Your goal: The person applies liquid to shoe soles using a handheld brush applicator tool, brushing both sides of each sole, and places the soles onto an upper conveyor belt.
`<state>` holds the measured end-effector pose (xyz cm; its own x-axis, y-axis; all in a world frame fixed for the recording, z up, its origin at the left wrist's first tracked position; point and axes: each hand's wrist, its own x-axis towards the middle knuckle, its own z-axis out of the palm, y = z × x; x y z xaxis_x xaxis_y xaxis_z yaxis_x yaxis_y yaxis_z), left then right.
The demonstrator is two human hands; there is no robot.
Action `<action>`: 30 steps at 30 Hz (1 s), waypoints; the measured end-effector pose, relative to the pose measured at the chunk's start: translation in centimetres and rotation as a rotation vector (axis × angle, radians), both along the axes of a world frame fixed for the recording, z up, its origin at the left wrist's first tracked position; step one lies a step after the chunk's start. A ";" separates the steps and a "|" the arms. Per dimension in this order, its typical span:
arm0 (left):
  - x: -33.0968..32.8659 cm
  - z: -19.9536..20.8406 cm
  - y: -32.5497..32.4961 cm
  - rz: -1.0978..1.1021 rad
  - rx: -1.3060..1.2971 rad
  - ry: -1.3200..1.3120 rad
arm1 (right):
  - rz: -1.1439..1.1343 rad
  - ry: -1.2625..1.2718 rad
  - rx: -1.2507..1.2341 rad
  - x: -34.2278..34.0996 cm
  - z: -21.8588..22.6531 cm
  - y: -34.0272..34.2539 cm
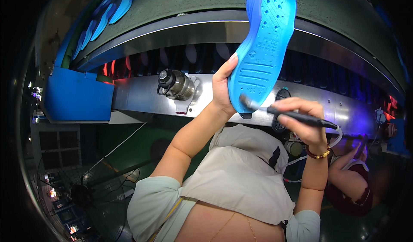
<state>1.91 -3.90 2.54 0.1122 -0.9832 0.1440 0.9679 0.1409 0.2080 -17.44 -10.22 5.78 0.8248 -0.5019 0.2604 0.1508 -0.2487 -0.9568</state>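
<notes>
My left hand [222,89] grips a bright blue moulded shoe sole [264,44] along its left side near the heel. The sole is held up with its toe pointing away from me, its patterned face with holes and ridges showing. In my right hand [305,117] is a black pen-shaped power tool [299,116] with a white cord at its back end. Its blurred grey tip is at the heel of the sole; whether it touches cannot be told. A small dark piece [245,116] shows at the heel's lower edge.
A dark bottle [176,85] stands on the metal ledge [142,94], beside a whitish cloth [182,107]. Beyond runs a green conveyor belt [193,31] carrying several blue soles [124,5]. A blue box-shaped housing [77,95] is at left, a fan [81,194] below it. Another person [352,181] sits at right.
</notes>
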 end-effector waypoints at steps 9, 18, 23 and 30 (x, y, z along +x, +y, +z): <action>1.1 -0.4 -0.3 -0.070 0.101 -0.059 | 0.229 0.047 -0.200 0.6 -0.2 1.3; 1.3 -1.1 0.7 -0.534 0.480 -0.537 | 0.338 0.296 -0.398 -0.1 0.7 -0.4; 0.9 -0.5 1.1 -0.661 0.557 -0.513 | 0.319 0.230 -0.210 -1.0 -0.3 -2.1; 2.7 -0.6 2.3 -0.650 0.564 -0.728 | 0.354 0.367 -0.208 -2.5 -1.2 -2.3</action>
<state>4.59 -1.63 1.89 -0.3742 -0.7698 -0.5170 0.4453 -0.6382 0.6280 -19.95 -12.57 4.57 0.9893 -0.1454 -0.0120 -0.0745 -0.4332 -0.8982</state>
